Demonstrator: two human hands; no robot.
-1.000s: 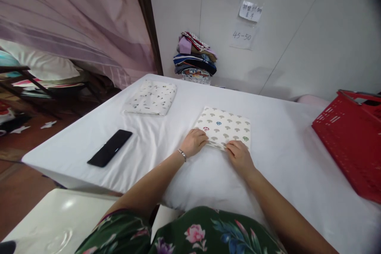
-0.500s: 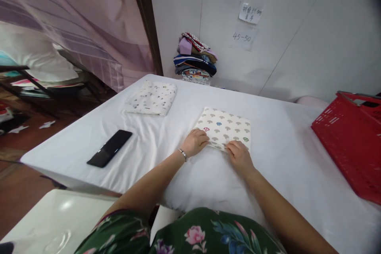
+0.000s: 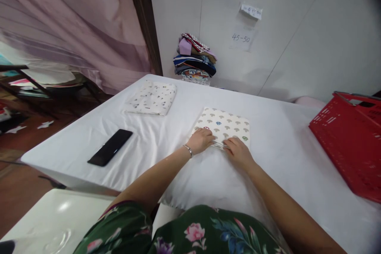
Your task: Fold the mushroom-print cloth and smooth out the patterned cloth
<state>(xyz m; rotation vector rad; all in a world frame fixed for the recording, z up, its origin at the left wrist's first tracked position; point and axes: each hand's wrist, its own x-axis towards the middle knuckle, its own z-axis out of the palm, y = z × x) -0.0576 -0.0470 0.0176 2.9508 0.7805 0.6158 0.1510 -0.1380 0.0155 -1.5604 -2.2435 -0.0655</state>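
Observation:
A folded white cloth with a grey mushroom print (image 3: 228, 125) lies flat in front of me, with a few coloured mushrooms among the grey. At its near left edge my left hand (image 3: 201, 141), a bracelet on the wrist, has its fingers closed on the folded layers. My right hand (image 3: 238, 151) pinches the same near edge a little farther right, thumb under and fingers on top. A short stretch of the cloth's edge shows between the two hands. Farther back on the left rests another folded white cloth with small dark figures (image 3: 151, 98), apart from both hands.
A black phone (image 3: 110, 147) lies on the left of the white-covered table (image 3: 285, 158). At the right stands a red plastic basket (image 3: 348, 139). Behind the table rises a stack of folded fabrics (image 3: 195, 60) against the wall. A white stool (image 3: 59, 218) stands at lower left.
My left hand has slid a little to the right along the cloth's near edge, closer to my right hand. The right hand has barely moved. A wall note's lower edge has curled up.

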